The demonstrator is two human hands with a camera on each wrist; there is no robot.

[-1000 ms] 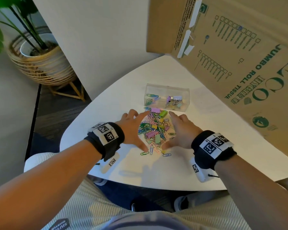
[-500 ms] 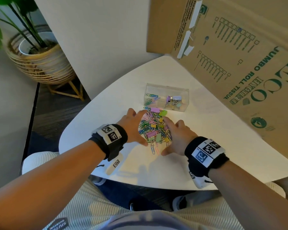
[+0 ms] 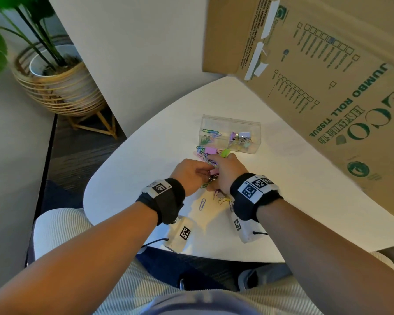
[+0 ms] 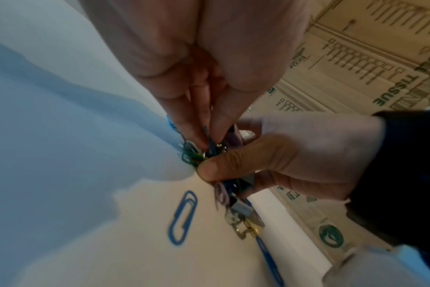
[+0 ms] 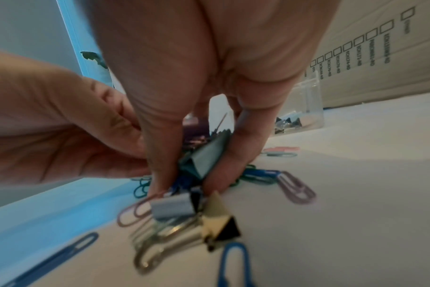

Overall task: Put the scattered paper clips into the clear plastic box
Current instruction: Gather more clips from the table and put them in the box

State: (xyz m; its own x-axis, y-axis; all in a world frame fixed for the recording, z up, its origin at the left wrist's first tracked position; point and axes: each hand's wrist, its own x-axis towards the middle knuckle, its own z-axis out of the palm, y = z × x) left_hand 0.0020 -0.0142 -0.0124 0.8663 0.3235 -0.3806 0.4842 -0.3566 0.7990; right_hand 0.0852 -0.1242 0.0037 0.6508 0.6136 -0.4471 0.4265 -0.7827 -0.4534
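The clear plastic box holds paper clips in its left compartment, binder clips in its right. Just before it, the left hand and right hand press together, pinching the clip pile on the surface.

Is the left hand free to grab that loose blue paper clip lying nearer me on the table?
Probably not yet. The blue paper clip lies in the open near the left hand, but its fingers pinch the clip bunch together with the right hand.

Heap of coloured paper clips on the table just before the partly filled clear plastic box.
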